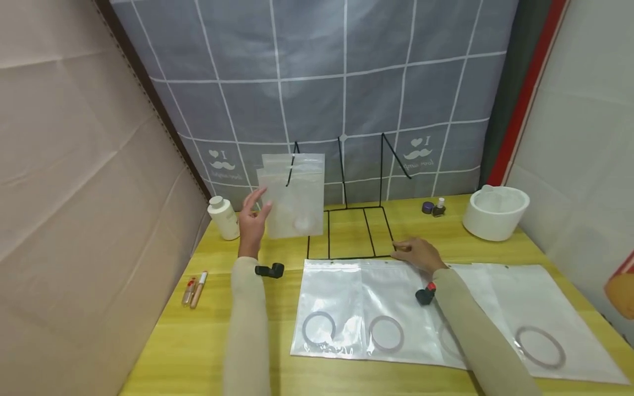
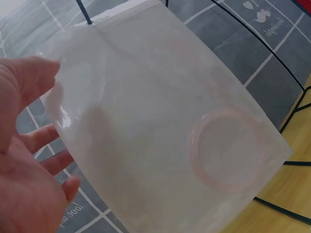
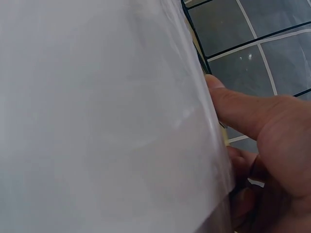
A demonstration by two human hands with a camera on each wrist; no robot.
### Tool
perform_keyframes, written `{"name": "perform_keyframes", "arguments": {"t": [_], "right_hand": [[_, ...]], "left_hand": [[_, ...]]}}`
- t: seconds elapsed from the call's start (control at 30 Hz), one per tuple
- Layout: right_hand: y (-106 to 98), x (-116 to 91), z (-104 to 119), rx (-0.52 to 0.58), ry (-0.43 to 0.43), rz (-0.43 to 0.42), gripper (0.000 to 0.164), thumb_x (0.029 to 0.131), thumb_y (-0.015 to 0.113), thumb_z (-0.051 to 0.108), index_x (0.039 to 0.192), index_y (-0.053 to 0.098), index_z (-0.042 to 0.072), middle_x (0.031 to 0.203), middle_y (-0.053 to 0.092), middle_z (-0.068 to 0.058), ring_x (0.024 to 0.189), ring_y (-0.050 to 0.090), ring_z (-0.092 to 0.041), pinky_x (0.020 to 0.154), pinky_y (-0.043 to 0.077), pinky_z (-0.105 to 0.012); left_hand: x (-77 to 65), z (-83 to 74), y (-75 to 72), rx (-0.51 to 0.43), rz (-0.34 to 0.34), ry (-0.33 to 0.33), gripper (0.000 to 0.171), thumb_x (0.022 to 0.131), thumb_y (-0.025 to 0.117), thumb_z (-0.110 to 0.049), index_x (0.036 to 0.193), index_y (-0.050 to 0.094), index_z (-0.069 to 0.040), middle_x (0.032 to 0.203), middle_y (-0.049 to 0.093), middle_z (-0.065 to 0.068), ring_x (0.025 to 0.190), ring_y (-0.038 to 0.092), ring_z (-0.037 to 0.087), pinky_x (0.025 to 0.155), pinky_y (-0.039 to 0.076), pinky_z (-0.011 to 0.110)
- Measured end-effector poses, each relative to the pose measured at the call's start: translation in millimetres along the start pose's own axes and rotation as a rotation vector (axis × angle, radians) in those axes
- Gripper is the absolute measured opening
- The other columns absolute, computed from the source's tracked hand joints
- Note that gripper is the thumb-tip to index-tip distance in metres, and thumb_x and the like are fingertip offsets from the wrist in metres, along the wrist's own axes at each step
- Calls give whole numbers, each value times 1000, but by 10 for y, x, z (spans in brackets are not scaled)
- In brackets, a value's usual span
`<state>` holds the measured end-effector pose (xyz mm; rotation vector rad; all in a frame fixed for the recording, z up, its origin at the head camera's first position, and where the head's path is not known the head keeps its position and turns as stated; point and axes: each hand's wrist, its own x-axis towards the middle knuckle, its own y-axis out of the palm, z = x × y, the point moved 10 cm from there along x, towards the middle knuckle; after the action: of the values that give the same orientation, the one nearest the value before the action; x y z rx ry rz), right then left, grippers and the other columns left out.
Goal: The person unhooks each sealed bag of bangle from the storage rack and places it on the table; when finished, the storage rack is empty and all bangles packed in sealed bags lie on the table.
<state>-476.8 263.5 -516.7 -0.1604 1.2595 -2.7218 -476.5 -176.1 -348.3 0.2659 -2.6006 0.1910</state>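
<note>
Translucent zip bags, overlapping, hang from the left hook of a black wire rack. A pale ring outline shows low on the front bag in the left wrist view. At the bags' left edge is my left hand, its thumb and fingers spread apart and the fingertips right at the plastic. My right hand pinches the rack's front right corner between thumb and fingers. Below it lie larger white zip bags with round ring outlines; one fills much of the right wrist view.
A white bottle stands left of the hanging bags, and two small cosmetic tubes lie at the left. Toward the back right are a small dark bottle, a purple cap and a white round tub. A grey checked cloth hangs behind.
</note>
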Motion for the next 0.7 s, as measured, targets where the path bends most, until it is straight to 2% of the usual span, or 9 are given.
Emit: {"name": "perform_keyframes", "arguments": {"t": [0.07,0.13,0.27,0.4,0.47,0.57,0.7], "right_hand": [[-7,9,-2,-2,6,-7,55,89,74,47,135,66,17,131,66,-16,107,64,-29,89,50,-53],[-9,11,1,-5,9,-8,55,89,75,47,134,67,17,130,67,-16,105,64,-29,88,50,-52],[-6,5,11,-9,10,-12,55,88,75,47,133,68,16,128,67,-15,104,64,-28,86,51,-51],[1,-7,12,-13,14,-18,54,88,75,47,133,68,17,129,67,-16,100,64,-25,84,51,-49],[0,-10,12,-15,20,-21,54,88,75,47,133,68,18,130,66,-17,97,63,-23,83,51,-47],[-4,-13,19,-21,25,-22,54,88,75,47,133,68,18,130,66,-17,94,62,-21,80,50,-44],[-15,-12,11,-34,26,-23,55,88,75,48,133,68,18,127,67,-17,96,63,-23,80,51,-45]], "left_hand": [[49,18,79,-53,85,-27,44,99,66,-20,142,60,-14,153,47,4,136,41,19,106,37,36],[56,55,127,-100,126,-61,44,98,68,-20,141,61,-12,148,53,1,129,44,12,106,39,28],[11,117,132,-173,118,-83,44,94,71,-10,137,63,-7,133,62,0,100,50,9,86,47,18],[-55,77,106,-237,104,-54,46,91,73,-1,136,62,-1,130,65,6,97,60,7,82,52,18],[-85,44,76,-238,98,-41,47,90,74,-1,135,63,0,135,64,9,102,63,6,84,53,18],[-138,-14,2,-201,82,-19,46,88,76,-2,133,65,0,135,64,14,99,64,5,81,53,17],[-241,-116,-81,-143,92,12,43,88,77,-4,130,67,0,133,65,11,96,64,5,80,52,17]]}}
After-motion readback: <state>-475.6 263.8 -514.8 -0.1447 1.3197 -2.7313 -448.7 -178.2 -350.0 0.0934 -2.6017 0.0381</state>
